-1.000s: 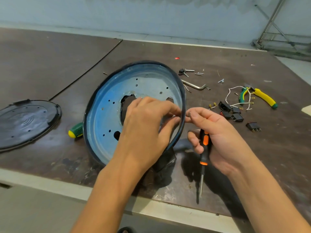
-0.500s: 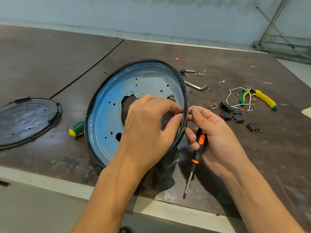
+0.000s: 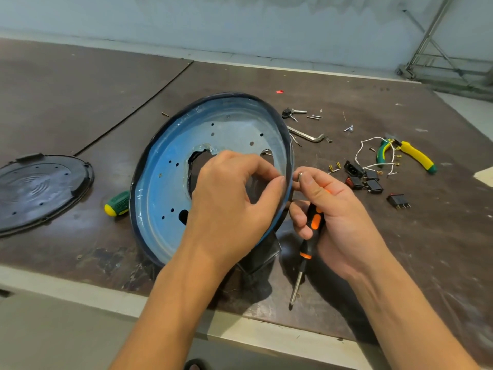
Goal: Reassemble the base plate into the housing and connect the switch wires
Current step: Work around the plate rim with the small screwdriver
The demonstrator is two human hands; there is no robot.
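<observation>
Two boards [image 3: 88, 102], perhaps plywood, bear the housing [image 3: 160, 193]; pale wall [image 3: 240, 28] behind.

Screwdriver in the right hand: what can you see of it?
The screwdriver has a black plastic-looking handle with orange inserts and an orange collar, then a thin metal shaft. It hangs tip down, slanted toward the near table edge. The right hand grips its handle with the curled lower fingers; whether the tip touches the table is unclear.

Pliers [image 3: 408, 153]: beyond and right of the right hand [image 3: 338, 217]
Hex key [image 3: 306, 136]: beyond that hand
Black cover [image 3: 40, 188]: well left of the left hand [image 3: 234, 204]
</observation>
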